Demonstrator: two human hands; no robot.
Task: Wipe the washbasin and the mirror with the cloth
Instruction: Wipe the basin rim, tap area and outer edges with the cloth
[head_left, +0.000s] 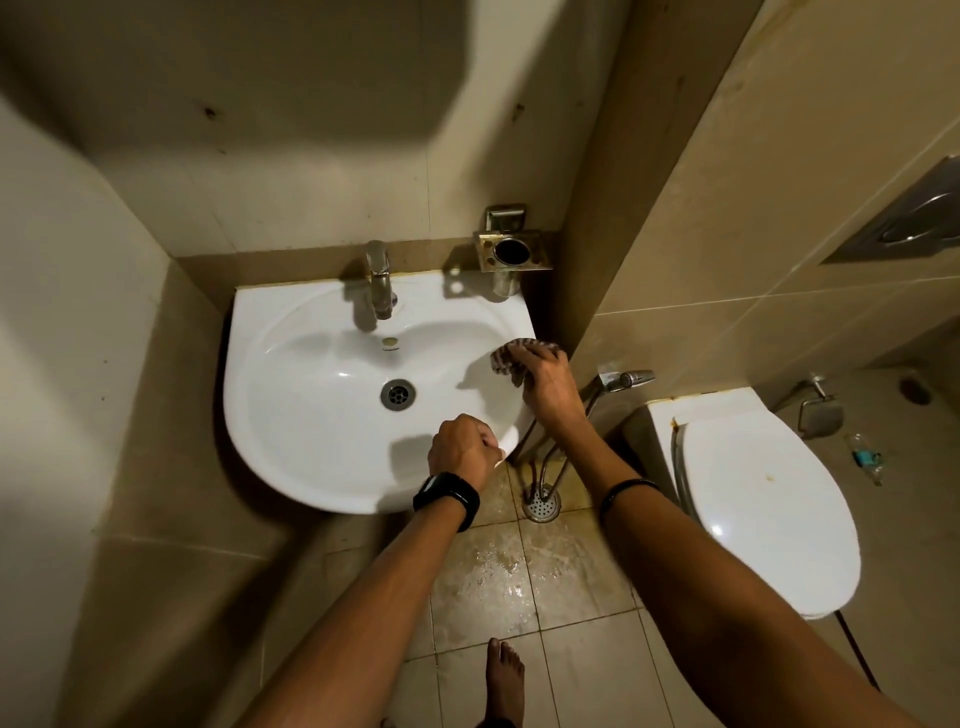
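Note:
The white washbasin (291, 395) hangs on the tiled wall, with a chrome tap (379, 278) at its back and a metal drain (398, 393) in the bowl. My right hand (550, 382) presses a striped brown cloth (511, 356) against the basin's right rim. My left hand (462, 449), a black watch on its wrist, grips the front right edge of the basin. No mirror shows in this view; only a dark shadow lies on the wall above.
A metal tumbler holder (511, 252) is fixed to the wall behind the basin's right corner. A hand shower (626, 379) hangs between basin and toilet (753, 499). The floor tiles (498, 577) are wet around a floor drain (541, 504). A bare foot (504, 675) stands below.

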